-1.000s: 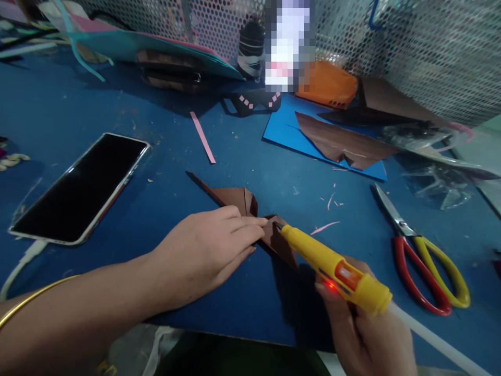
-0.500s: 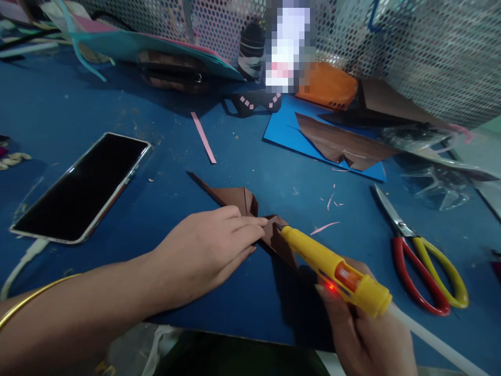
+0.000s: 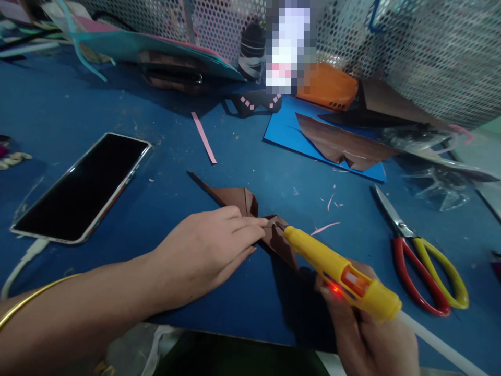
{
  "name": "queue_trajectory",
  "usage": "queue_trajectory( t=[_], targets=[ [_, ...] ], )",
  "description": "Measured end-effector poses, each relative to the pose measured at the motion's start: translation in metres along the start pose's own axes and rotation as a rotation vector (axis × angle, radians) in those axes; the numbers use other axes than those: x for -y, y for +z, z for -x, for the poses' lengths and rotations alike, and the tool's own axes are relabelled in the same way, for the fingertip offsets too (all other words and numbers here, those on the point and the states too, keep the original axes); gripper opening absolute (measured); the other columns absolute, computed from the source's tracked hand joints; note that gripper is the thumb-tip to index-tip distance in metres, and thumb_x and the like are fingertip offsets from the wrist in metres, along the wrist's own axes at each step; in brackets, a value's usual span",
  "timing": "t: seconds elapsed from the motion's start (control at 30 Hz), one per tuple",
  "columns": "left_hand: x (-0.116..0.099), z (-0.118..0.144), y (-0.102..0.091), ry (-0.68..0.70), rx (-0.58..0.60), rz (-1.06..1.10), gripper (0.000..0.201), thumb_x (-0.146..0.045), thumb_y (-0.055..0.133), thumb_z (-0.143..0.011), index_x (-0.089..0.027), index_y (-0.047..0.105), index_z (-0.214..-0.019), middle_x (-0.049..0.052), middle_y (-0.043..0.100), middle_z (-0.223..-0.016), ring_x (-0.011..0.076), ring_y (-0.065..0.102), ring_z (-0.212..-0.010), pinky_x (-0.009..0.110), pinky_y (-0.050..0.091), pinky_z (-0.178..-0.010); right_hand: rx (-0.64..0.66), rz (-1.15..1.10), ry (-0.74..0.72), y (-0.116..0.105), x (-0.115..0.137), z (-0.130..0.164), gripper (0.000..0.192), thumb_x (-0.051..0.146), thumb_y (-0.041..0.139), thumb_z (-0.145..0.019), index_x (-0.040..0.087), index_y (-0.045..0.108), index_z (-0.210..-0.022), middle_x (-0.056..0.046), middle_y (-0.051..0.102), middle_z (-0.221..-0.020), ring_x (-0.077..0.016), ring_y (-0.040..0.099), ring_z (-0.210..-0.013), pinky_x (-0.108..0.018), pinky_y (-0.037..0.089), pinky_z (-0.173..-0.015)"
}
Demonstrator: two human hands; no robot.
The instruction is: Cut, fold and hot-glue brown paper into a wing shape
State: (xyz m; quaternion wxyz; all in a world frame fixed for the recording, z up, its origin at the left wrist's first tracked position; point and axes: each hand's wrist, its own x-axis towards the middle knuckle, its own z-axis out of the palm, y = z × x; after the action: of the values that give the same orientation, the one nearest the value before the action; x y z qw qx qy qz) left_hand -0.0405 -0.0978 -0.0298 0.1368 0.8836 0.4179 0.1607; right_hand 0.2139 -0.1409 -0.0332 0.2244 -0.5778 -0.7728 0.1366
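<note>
My left hand [image 3: 219, 243] lies flat, fingers stretched out, on a folded brown paper piece [image 3: 235, 198], pressing it to the blue table. Part of the paper is hidden under that hand. In my right hand [image 3: 364, 329] is a yellow hot glue gun [image 3: 329, 261], its red light lit and a white glue stick [image 3: 438, 342] coming out of the back. The gun's dark nozzle tip meets the paper just right of my left fingertips. Several thin pink paper scraps [image 3: 325, 227] lie beyond the nozzle.
Red-and-yellow-handled scissors [image 3: 405, 230] lie open at the right. A charging phone [image 3: 84, 185] is at the left. Behind are a pink strip [image 3: 203, 138], a black mask [image 3: 254, 104], a blue sheet [image 3: 282, 130] with brown paper [image 3: 344, 141], an orange pouch [image 3: 329, 86] and a perforated metal panel [image 3: 219, 26].
The glue gun and my right hand have shifted slightly right and down, with the nozzle drawn a little across the paper. My left hand and the paper have stayed put.
</note>
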Motion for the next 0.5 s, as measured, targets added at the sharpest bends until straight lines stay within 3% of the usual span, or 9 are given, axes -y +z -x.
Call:
queue_trajectory(
  t=[0.2, 0.5],
  targets=[
    [0.000, 0.001, 0.000, -0.005, 0.002, 0.008, 0.028, -0.022, 0.045, -0.099, -0.020, 0.061, -0.122, 0.005, 0.068, -0.128, 0.0212, 0.061, -0.102, 0.034, 0.053, -0.081, 0.008, -0.009, 0.006, 0.001, -0.004, 0.003, 0.030, 0.042, 0.040, -0.100, 0.020, 0.058, -0.109, -0.009, 0.069, -0.090, -0.0213, 0.070, -0.076, -0.031, 0.053, -0.059],
    [0.001, 0.000, -0.001, -0.016, 0.018, 0.008, 0.027, -0.024, 0.046, -0.099, -0.021, 0.061, -0.121, 0.004, 0.068, -0.128, 0.0209, 0.062, -0.100, 0.034, 0.054, -0.080, -0.054, -0.139, -0.034, -0.013, -0.007, 0.000, 0.021, 0.035, 0.049, -0.097, 0.021, 0.065, -0.101, -0.005, 0.068, -0.084, -0.0180, 0.065, -0.067, -0.028, 0.053, -0.060]
  ],
)
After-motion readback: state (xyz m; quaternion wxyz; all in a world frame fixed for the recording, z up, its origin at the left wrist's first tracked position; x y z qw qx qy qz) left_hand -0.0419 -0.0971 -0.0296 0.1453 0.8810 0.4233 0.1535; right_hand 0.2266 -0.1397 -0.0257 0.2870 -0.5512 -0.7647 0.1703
